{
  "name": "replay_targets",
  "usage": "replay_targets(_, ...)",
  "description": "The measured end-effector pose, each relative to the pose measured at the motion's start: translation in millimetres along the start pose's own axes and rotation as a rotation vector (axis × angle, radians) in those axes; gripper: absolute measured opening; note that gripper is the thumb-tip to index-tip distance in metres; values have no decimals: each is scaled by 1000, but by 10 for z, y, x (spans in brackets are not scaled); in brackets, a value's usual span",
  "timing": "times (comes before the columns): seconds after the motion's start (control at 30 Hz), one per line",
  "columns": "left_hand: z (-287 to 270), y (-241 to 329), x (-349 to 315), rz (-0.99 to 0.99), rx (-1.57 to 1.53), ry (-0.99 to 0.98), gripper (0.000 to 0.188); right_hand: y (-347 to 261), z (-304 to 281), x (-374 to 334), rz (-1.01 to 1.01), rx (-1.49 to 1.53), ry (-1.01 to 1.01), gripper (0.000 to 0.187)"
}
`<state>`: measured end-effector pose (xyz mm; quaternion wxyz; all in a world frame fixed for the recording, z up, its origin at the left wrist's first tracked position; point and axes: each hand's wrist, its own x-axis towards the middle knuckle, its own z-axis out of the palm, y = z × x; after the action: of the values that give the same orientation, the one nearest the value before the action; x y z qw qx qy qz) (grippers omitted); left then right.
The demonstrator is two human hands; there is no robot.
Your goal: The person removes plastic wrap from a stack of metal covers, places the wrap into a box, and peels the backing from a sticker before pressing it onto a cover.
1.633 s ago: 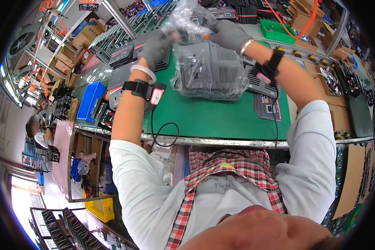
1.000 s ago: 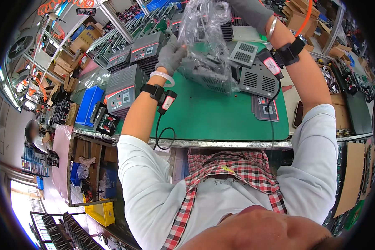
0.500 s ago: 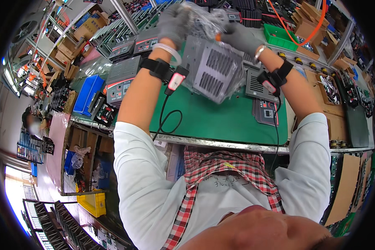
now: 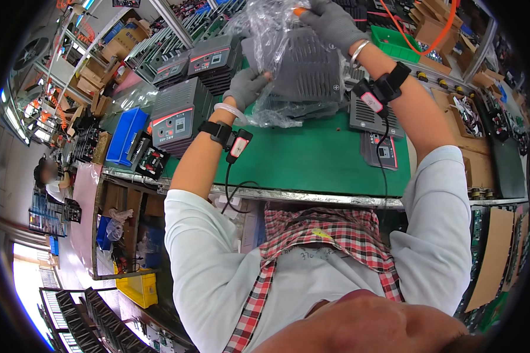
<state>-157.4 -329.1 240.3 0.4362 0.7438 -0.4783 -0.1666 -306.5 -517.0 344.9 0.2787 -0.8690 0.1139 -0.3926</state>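
Observation:
A stack of dark grey slotted metal panels (image 4: 309, 73) lies on the green mat, with a crumpled clear plastic bag (image 4: 271, 38) around and over it. My left hand (image 4: 246, 88), in a grey glove with bare fingertips, is closed on the bag's near left edge. At the far side, my gloved right hand (image 4: 334, 25) grips the bag's upper part, an orange cover showing on one fingertip. To the left stand stacked grey panels with red-edged fronts (image 4: 179, 115). Beside my right forearm lie more slotted grey panels (image 4: 368, 115).
A blue bin (image 4: 127, 134) stands at the mat's left. A green tray (image 4: 393, 44) sits at the back right, under a hanging orange hose (image 4: 433, 47). Cables (image 4: 386, 170) trail from both wrist straps. A yellow crate (image 4: 138, 288) is below the bench, and a person (image 4: 53, 179) is far left.
My left hand has come down and nearer, to the bag's near left edge. My right hand has moved up and slightly left. The bagged stack has shifted farther back and turned.

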Motion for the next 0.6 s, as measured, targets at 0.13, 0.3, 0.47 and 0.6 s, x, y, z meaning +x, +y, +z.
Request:
replay_targets(0.13, -28, 214, 156, 197, -330, 193, 28, 262, -304, 133, 160, -109, -246, 45)
replay_targets(0.3, -60, 363, 372, 259, -188, 291, 30, 859, -268, -71, 164, 192, -366, 56)
replay_targets(0.47, 35, 473, 438, 311, -403, 272, 25, 804, -195, -116, 240, -299, -344, 54)
replay_targets(0.6, -90, 612, 375, 354, -428, 445, 22, 419, -355, 156, 119, -372, -166, 52)
